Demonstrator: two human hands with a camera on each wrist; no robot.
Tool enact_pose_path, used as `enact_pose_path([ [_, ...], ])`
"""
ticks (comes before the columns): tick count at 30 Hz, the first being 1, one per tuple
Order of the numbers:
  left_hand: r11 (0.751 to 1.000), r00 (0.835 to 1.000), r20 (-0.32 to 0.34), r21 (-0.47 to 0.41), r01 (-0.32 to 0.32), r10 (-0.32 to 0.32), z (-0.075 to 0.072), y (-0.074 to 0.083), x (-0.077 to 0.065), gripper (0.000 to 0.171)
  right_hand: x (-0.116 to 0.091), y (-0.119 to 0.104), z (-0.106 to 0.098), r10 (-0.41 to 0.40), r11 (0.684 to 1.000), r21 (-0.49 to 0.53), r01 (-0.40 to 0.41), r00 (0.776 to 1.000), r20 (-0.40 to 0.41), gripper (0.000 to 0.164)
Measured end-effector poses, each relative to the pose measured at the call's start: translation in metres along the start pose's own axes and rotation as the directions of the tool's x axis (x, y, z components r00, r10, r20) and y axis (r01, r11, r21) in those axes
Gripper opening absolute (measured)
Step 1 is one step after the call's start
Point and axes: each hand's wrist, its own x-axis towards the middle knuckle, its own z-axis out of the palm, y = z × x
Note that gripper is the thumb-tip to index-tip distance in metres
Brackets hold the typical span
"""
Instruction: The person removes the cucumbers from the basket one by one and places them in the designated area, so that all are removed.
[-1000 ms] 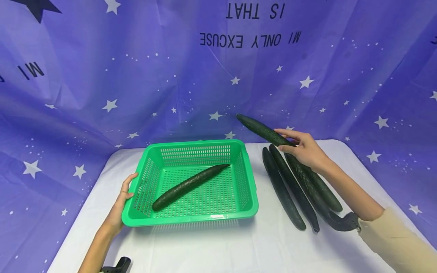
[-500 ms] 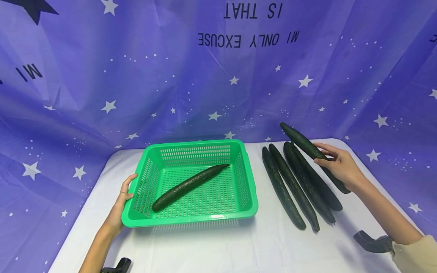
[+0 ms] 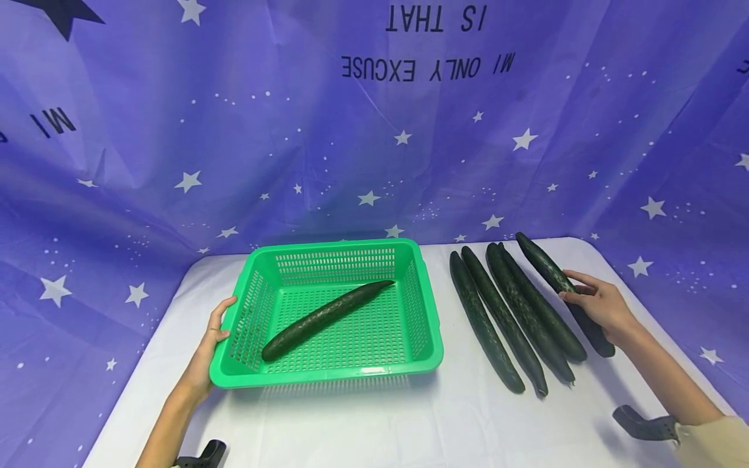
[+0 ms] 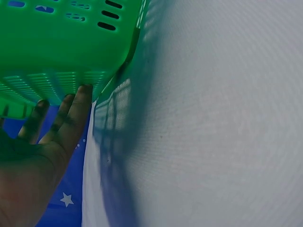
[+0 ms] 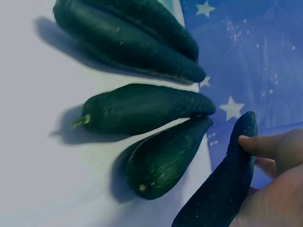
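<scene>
My right hand (image 3: 603, 305) pinches a dark green cucumber (image 3: 544, 261) between thumb and fingers, at the right end of a row of cucumbers. In the right wrist view, the thumb and fingers lie across the held cucumber (image 5: 218, 189), which slants away from the others. My left hand (image 3: 206, 344) is at the left side of a green plastic basket (image 3: 328, 375), fingertips right at its rim. From the left wrist view, its fingers (image 4: 75, 116) reach fairly straight along the outside of the basket's wall. One cucumber (image 3: 324, 320) lies diagonally on the basket's floor.
Several more cucumbers (image 3: 482, 322) lie side by side on the white tabletop (image 3: 380, 429), right of the basket. Behind the table hangs a purple cloth (image 3: 328, 149) with stars and lettering. Black wrist mounts (image 3: 643, 426) stick out from both forearms.
My right hand has carried its cucumber rightward and down, from over the other cucumbers to the right end of their row. My left hand and the basket have stayed put.
</scene>
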Motion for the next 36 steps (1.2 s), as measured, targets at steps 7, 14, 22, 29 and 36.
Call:
enact_pose_path([
  [7,1.000,1.000,-0.003,0.008,-0.007,0.007,0.001,0.001,0.002,0.053,0.004,0.019,0.004,0.023,1.000,0.020,-0.023,1.000,0.013,0.067],
  [14,1.000,1.000,-0.004,0.006,-0.012,0.012,0.001,0.000,0.001,0.053,0.007,0.034,0.008,0.054,0.998,0.022,-0.055,0.997,0.050,0.070],
  [22,1.000,1.000,-0.004,0.008,-0.010,0.010,0.001,0.001,0.000,0.053,0.007,0.039,0.011,0.086,0.996,-0.002,-0.086,0.993,0.085,0.069],
  [29,1.000,1.000,0.003,0.002,-0.015,0.015,0.000,0.001,0.001,0.053,0.005,0.038,0.009,0.084,0.996,-0.051,-0.079,0.990,0.117,0.064],
  [36,1.000,1.000,-0.003,0.005,-0.012,0.012,0.001,0.000,0.000,0.053,0.001,0.032,0.009,0.033,0.988,-0.154,-0.010,0.989,0.142,0.065],
])
